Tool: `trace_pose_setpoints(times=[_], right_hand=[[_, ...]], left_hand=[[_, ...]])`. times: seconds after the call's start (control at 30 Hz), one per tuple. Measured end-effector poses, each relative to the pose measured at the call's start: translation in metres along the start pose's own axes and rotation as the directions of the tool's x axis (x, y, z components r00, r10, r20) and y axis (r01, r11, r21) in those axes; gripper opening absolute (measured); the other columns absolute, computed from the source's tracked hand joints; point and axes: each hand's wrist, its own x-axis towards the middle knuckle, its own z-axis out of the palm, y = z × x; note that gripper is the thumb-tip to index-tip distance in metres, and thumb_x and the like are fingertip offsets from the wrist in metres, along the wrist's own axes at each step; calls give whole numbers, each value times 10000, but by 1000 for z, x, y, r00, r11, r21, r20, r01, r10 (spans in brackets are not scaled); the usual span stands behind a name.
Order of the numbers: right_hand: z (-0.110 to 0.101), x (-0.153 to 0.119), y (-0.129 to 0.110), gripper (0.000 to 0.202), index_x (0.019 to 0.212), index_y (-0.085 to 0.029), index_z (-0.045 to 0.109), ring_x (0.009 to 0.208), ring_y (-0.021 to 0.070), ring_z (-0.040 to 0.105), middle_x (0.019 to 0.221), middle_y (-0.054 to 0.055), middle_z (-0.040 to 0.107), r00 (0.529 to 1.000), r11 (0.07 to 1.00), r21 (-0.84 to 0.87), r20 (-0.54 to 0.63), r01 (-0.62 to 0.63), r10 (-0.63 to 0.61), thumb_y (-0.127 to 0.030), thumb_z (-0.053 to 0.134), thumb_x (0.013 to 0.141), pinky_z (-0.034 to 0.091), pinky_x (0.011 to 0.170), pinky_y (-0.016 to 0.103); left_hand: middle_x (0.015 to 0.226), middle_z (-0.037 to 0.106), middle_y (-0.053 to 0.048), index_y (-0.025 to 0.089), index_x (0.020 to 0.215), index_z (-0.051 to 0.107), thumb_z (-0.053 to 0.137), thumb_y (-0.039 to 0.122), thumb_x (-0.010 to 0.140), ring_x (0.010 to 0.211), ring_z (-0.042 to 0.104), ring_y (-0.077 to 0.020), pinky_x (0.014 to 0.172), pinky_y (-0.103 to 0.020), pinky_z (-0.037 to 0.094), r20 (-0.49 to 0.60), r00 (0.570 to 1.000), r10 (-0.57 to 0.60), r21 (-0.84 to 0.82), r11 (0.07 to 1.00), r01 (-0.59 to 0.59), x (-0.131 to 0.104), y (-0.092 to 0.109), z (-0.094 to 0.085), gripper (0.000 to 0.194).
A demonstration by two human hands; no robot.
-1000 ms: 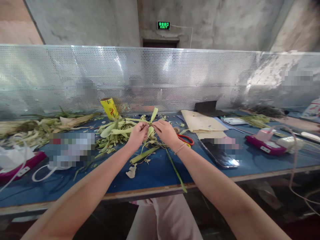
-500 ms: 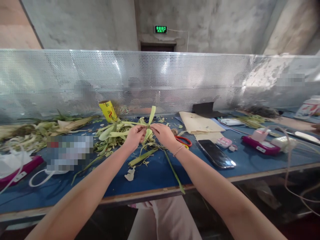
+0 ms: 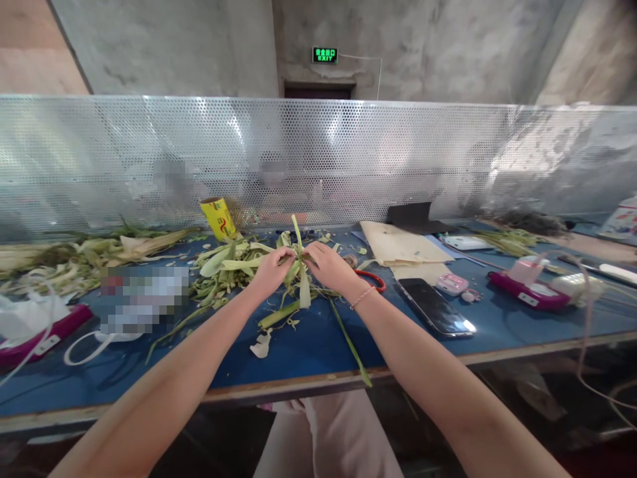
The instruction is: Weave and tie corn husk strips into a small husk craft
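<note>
My left hand (image 3: 273, 269) pinches one side of a small bundle of pale green corn husk strips (image 3: 304, 292), held just above the table. From the other side my right hand (image 3: 328, 265), with a bracelet at the wrist, pinches the same bundle. One strip sticks up between the hands and a wider one hangs down; the fingertips partly hide where they meet. Left of the hands lies a heap of husk strips (image 3: 219, 269). Beneath are a thicker green piece (image 3: 281, 315) and a pale scrap (image 3: 260, 345). A red loop handle (image 3: 378, 280) shows beside my right wrist.
Right of my arm lie a black phone (image 3: 438, 309), a pink case (image 3: 452, 284) and brown paper (image 3: 398, 244). Purple power strips (image 3: 527, 292) with cords flank the workspace. A yellow tube (image 3: 219, 219) stands behind the heap, before a perforated metal panel (image 3: 318, 153).
The wide strip that stood upright between my hands now hangs downward, and a narrower one points up. Both hands keep pinching the bundle. The whole view has shifted slightly.
</note>
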Motion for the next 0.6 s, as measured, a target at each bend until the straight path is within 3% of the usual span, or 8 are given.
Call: trace_pose_setpoints(times=[0.1,0.2,0.33,0.5,0.6], right_hand=[[5,-1,0,136,844,-152,465,744,168,492,805,72,533,997,998,-13,60,-58,58,-153,329,849,420,692,307],[10,-2,1,157,859,-162,448,701,155,489,791,59,528,991,995,-26,92,-97,99,-131,294,851,402,640,282],[8,-2,-1,166,851,-165,467,703,152,500,803,66,544,987,994,-76,134,-84,93,-128,305,844,380,622,263],[-4,-1,-7,183,832,-167,507,677,138,504,757,51,564,988,996,-22,127,-82,84,-162,325,853,357,605,241],[-7,-1,-7,185,787,-173,523,664,131,499,715,34,558,992,996,43,104,-80,75,-175,348,848,345,597,231]], left_hand=[[583,517,24,168,646,531,546,276,664,601,493,-119,640,-253,396,42,996,-79,-144,986,85,-4,3,5,111],[586,514,35,165,692,492,595,343,637,546,507,-104,581,-257,429,121,970,-212,-351,904,242,-8,3,11,213],[495,485,53,162,719,482,663,348,584,410,440,-64,419,-194,348,161,936,-313,-424,835,352,-8,4,12,293],[356,310,102,156,644,490,695,330,554,291,229,-8,331,-168,139,250,923,-292,-457,805,378,-5,8,3,284],[344,248,115,154,634,494,710,317,542,288,172,5,343,-172,84,292,918,-269,-471,795,383,-5,7,-1,286]])
